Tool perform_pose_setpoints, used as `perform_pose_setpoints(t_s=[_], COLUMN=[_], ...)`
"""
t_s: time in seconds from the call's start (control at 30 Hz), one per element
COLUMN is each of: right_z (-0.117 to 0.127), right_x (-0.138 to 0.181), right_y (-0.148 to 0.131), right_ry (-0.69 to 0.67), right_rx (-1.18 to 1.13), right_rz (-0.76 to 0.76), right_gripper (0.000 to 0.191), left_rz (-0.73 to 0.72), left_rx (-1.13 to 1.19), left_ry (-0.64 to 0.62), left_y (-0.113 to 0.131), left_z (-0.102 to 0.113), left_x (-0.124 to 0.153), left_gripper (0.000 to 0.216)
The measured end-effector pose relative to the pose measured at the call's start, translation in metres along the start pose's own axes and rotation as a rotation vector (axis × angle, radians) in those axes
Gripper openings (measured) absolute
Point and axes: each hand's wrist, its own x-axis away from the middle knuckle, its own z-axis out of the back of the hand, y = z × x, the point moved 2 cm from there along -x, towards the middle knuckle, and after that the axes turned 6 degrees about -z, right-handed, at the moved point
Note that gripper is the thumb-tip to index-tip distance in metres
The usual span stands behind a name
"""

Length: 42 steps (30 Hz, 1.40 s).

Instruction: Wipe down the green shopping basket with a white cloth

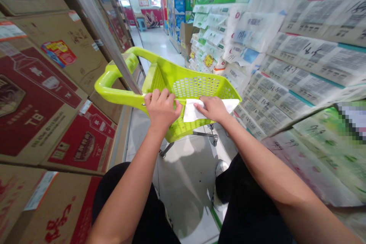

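A lime-green shopping cart with a perforated basket stands sideways in front of me. My left hand is closed over the near rim of its basket, close to the base of the handle. Farther right along that rim, my right hand presses a white tissue against the edge, the thumb lying on top. Part of the tissue sticks out on the far side of the hand. The undersides of the fingers of both hands are hidden.
Stacked cardboard boxes line the left side, with a metal pole in front of them. Packs of tissue paper are piled on the right. A pale tiled floor runs between. Far back are a person and a blue stool.
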Motion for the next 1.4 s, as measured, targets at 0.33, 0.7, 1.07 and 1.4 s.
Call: perform_pose_setpoints(t_s=[0.33, 0.7, 1.07, 1.4], right_z=[0.003, 0.004, -0.019, -0.013], right_x=[0.003, -0.004, 0.003, -0.002], right_y=[-0.027, -0.039, 0.053, -0.023], right_ry=[0.068, 0.074, 0.160, 0.250], right_rx=[-0.010, -0.052, 0.055, -0.064], right_rz=[-0.016, 0.008, -0.097, 0.001], right_gripper=[0.060, 0.063, 0.056, 0.059], left_rz=[0.007, -0.016, -0.045, -0.063], left_rx=[0.007, -0.006, 0.007, -0.008], left_ry=[-0.025, -0.024, 0.063, 0.049], left_y=[0.010, 0.015, 0.010, 0.023], left_z=[0.002, 0.009, -0.005, -0.002], left_x=[0.002, 0.002, 0.003, 0.002], left_gripper=[0.023, 0.051, 0.027, 0.042])
